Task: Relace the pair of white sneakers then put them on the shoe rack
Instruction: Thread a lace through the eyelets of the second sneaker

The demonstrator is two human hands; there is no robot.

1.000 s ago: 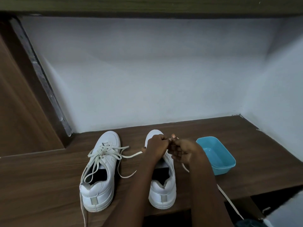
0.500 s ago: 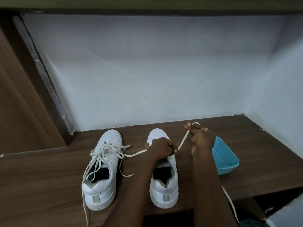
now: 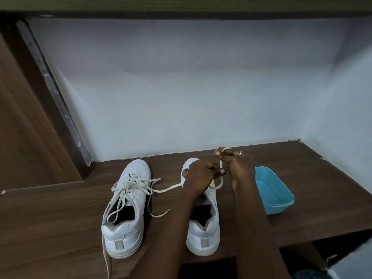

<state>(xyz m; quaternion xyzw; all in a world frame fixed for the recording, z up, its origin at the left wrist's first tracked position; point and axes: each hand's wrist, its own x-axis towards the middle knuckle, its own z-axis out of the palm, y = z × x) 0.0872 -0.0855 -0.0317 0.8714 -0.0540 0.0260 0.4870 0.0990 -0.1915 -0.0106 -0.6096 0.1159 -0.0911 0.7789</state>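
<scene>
Seen from the tub (image 3: 271, 192), the far sneaker (image 3: 130, 200) looks laced but untied — the near sneaker (image 3: 203, 236) is barely started, left hand (image 3: 198, 175) and right hand (image 3: 238, 168) fingers pinching its lace (image 3: 219, 183); racking remains.

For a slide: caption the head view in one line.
Left hand and right hand grip a lace over one white sneaker; a laced sneaker and blue tub flank it.

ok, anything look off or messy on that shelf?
Left sneaker: laces are loose and tangled, with one end trailing back past the heel. Right sneaker's lace is mid-threading, pinched by the left hand and right hand, so expected. Nothing looks spilled or damaged.
</scene>
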